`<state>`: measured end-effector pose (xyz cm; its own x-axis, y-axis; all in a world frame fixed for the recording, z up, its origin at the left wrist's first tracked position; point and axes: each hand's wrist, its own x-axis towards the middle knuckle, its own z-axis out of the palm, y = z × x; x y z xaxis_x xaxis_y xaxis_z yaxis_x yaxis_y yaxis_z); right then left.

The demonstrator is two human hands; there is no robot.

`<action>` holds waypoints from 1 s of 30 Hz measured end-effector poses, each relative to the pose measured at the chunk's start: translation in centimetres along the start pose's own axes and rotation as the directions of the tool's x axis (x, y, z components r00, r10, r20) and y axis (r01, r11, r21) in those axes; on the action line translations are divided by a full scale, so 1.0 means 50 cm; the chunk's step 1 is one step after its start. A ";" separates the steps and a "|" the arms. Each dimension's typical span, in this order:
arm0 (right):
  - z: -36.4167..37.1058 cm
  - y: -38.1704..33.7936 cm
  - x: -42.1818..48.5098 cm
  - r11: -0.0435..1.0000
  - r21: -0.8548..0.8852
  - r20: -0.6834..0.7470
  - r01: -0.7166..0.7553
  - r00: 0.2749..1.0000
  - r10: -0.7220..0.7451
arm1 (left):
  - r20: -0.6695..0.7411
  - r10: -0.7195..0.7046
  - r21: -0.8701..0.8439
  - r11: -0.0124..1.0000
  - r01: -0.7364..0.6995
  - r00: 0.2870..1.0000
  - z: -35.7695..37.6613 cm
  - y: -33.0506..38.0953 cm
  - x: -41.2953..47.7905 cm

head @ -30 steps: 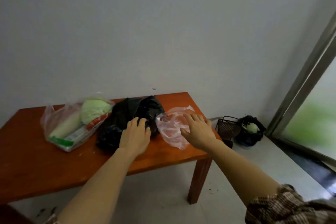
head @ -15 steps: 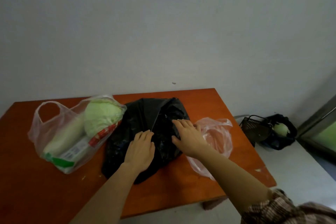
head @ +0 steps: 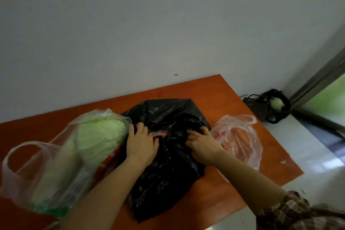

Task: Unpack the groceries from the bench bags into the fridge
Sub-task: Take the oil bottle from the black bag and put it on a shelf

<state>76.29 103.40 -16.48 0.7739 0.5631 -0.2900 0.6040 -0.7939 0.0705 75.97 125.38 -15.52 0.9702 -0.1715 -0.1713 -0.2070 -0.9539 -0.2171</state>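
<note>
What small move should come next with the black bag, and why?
Probably pull the black bag mouth wider. Both the left hand and right hand are bunching its plastic, and only a sliver of a red package shows between them.

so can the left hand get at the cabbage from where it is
Probably not directly: the left hand is right beside the cabbage, but the clear bag wraps it, so plastic is in the way.

Both hands have moved onto the black bag [head: 168,155]. The right hand [head: 204,144] left the pink bag [head: 240,140] and now bunches black plastic. The left hand [head: 142,143] has pulled it open, showing a red packet [head: 158,133].
</note>
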 end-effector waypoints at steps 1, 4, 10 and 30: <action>0.004 0.002 -0.004 0.999 -0.019 -0.028 0.045 0.999 -0.046 | 0.022 -0.012 0.017 1.000 0.011 1.000 -0.001 -0.019 0.014; -0.006 0.011 -0.037 0.999 -0.027 0.076 0.041 0.996 -0.038 | 0.089 -0.012 0.052 0.999 0.007 0.996 -0.015 -0.064 0.051; -0.056 0.024 -0.064 0.930 0.134 0.270 -0.343 0.915 0.299 | 0.105 0.036 0.105 0.993 -0.047 0.994 -0.031 -0.096 0.098; -0.047 0.167 0.160 0.865 -0.272 0.144 -0.421 0.871 0.470 | 0.201 -0.025 0.113 0.994 0.002 0.979 -0.027 -0.140 0.255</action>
<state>87.96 101.81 -15.97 0.9303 0.0847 -0.3568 0.2483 -0.8614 0.4430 89.95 129.55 -14.87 0.9299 -0.0948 -0.3554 -0.2180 -0.9203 -0.3249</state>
